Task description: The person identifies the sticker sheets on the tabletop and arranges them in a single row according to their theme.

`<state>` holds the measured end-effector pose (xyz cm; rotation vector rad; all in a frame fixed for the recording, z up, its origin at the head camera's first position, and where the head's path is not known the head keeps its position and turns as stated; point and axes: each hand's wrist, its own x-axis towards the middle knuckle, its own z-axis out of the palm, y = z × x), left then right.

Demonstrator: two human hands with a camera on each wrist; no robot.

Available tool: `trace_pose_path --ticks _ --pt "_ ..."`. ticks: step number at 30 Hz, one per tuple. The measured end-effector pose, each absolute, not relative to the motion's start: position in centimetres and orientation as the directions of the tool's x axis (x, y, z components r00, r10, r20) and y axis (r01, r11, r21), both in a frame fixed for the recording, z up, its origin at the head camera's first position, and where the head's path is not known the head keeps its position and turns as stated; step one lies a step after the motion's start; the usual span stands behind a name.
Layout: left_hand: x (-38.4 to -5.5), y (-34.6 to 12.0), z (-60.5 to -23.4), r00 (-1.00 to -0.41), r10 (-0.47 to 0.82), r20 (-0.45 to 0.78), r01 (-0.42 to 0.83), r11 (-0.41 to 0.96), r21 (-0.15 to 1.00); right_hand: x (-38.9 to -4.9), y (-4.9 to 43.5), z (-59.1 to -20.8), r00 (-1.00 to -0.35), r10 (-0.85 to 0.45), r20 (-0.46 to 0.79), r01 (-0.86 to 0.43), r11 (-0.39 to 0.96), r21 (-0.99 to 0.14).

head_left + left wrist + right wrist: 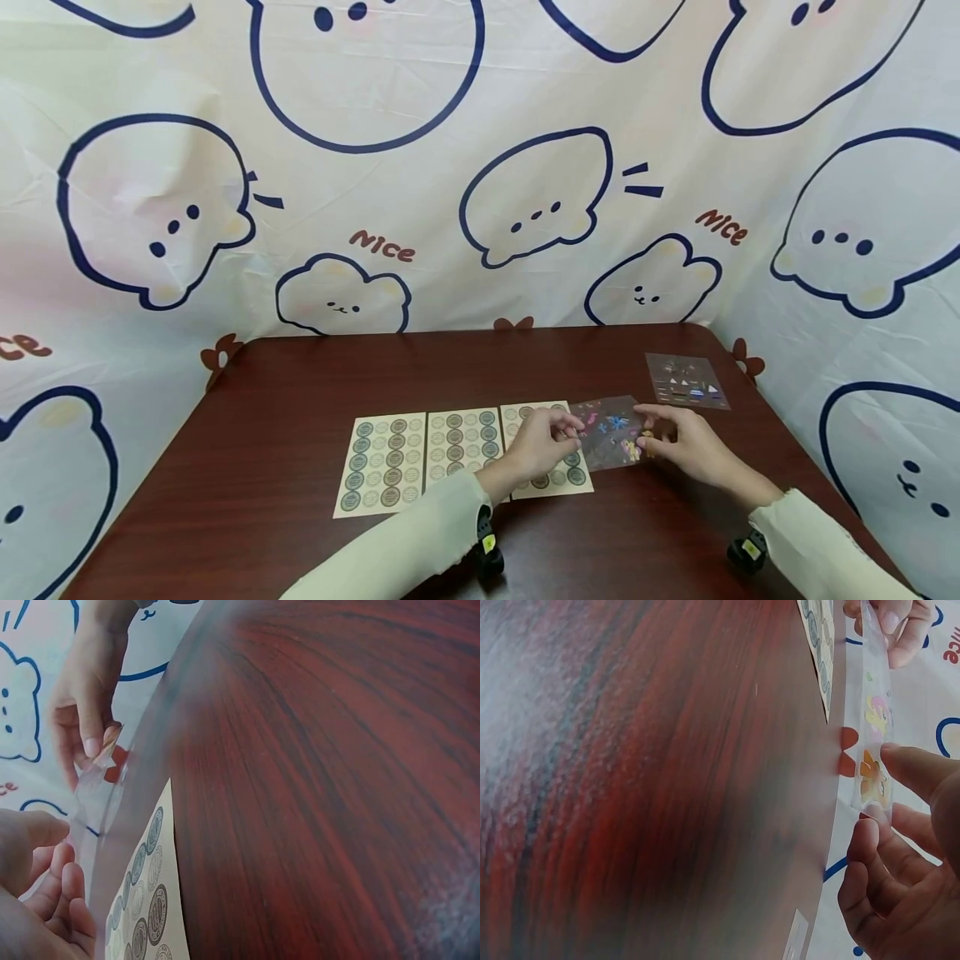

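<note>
Leftmost on the dark worktop [225, 467], three cream sheets [463, 437] of round stickers lie side by side. The left hand [542, 440] is above the right-hand one, its grip apparently pinching the left edge of a clear sticker sheet [611, 433], which is raised between the hands. The right hand [690, 446] grasps the opposite edge between thumb and fingers. Farther right, another clear sheet [686, 381] lies flat. The step seems to be two-handed positioning of the raised sheet; the next move probably calls for keeping both edges supported so it stays flat.
</note>
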<state>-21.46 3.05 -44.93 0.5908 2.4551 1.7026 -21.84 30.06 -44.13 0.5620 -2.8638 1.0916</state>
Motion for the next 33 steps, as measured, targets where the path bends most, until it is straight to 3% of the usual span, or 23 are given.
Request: trace_pose_path --ticks 23,33 --pt "-22.2 4.2 -45.4 -0.929 0.346 0.129 0.269 0.394 0.879 -22.2 30.9 -44.3 -0.94 -0.311 0.142 -0.329 0.706 -0.628" --pt "-22.6 4.8 -45.4 -0.922 0.37 0.118 0.288 0.448 0.846 -22.5 31.5 -45.1 -0.953 -0.295 0.068 -0.267 0.714 -0.647"
